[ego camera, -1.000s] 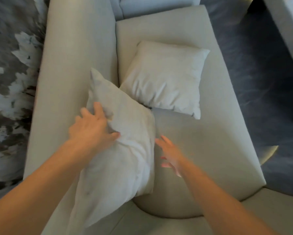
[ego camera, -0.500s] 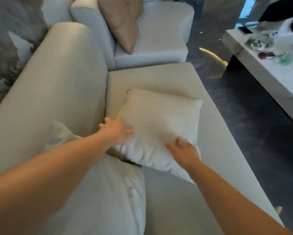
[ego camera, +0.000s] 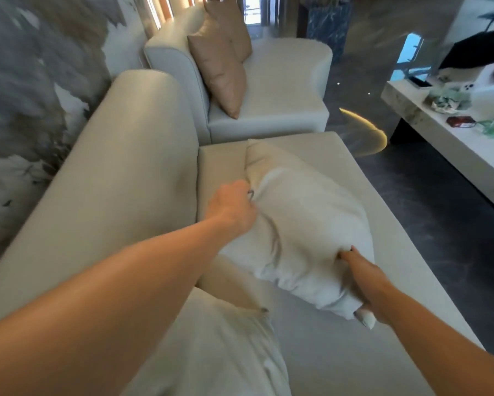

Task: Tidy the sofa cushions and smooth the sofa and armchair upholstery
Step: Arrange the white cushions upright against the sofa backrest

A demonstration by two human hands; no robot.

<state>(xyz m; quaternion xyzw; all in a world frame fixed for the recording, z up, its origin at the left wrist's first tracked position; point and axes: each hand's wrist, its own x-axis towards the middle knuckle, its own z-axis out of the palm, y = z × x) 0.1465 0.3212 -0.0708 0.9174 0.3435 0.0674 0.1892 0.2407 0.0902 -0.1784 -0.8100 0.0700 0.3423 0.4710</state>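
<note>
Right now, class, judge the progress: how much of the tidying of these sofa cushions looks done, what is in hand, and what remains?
Done: one white cushion leans against the sofa backrest, apparently placed. In hand: the left hand and right hand both grip the second white cushion, bunched and raised off the seat. Left: setting that cushion down, then smoothing the sofa and the armchair, where tan cushions lean untouched.

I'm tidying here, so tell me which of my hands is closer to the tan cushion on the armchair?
Left. Your left hand grips the white cushion at its far left edge, closer to the tan cushion. Your right hand grips the near right corner, farther back.
</note>
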